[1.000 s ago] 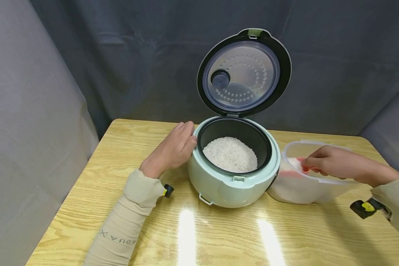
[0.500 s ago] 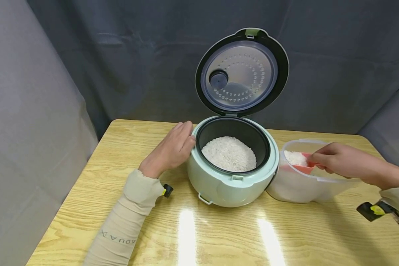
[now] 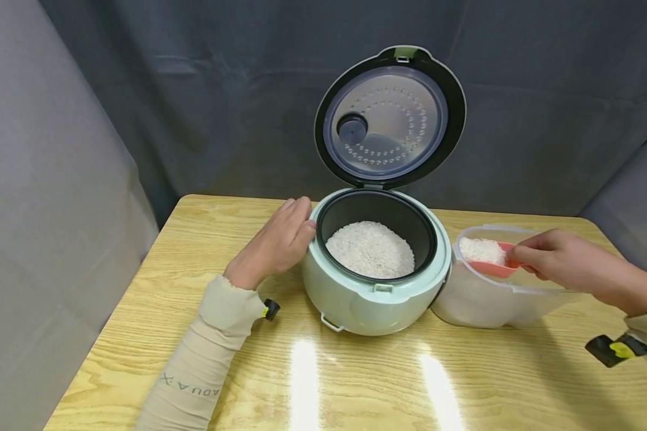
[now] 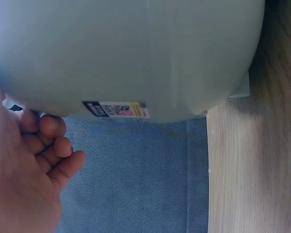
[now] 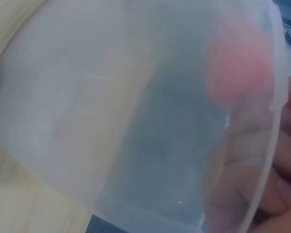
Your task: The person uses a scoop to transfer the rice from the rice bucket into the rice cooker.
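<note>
A pale green rice cooker (image 3: 356, 308) stands with its lid (image 3: 390, 114) raised, white rice (image 3: 372, 250) heaped in its dark inner pot. My left hand (image 3: 277, 242) holds the cooker's left side at the rim, thumb on the edge and the other fingers bent behind it, as the left wrist view shows. To the right, a translucent plastic container (image 3: 482, 305) stands against the cooker. Inside its mouth my right hand (image 3: 563, 260) grips a red scoop (image 3: 493, 269) by the handle, the scoop heaped with rice. Through the container wall, the right wrist view shows the scoop blurred.
Everything stands on a wooden table (image 3: 237, 371). A dark curtain (image 3: 221, 108) hangs behind its back edge, and a grey cloth (image 3: 59, 209) flanks the left side. The container's upright wall surrounds the right hand's fingers.
The scoop has come up out of the rice in the container, now full and nearer level. My right hand has shifted slightly right and up. The left hand stays at the cooker.
</note>
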Tool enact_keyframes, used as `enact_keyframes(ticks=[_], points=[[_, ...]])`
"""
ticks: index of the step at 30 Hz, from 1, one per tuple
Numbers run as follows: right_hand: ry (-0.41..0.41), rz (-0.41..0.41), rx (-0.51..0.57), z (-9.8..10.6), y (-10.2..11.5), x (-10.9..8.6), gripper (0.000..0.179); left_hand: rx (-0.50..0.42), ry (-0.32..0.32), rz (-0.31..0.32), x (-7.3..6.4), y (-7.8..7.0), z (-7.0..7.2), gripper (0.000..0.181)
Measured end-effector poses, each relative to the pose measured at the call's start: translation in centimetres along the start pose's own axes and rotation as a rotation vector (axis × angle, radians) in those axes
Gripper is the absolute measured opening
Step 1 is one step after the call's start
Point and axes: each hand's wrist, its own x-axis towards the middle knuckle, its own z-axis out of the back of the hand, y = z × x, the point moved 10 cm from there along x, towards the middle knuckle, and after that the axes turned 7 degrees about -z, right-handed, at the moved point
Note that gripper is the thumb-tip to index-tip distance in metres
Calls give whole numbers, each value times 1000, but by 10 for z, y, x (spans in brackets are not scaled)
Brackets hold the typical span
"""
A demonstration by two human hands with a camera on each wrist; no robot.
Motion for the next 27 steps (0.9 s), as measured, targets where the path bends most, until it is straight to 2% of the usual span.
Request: enact_keyframes(ticks=[20, 27], points=[[-79, -37, 45, 16, -17, -10, 45, 6, -4, 10, -1, 2, 0, 22], [-70, -42, 88, 18, -19, -16, 44, 0, -2, 14, -1, 1, 0, 22]])
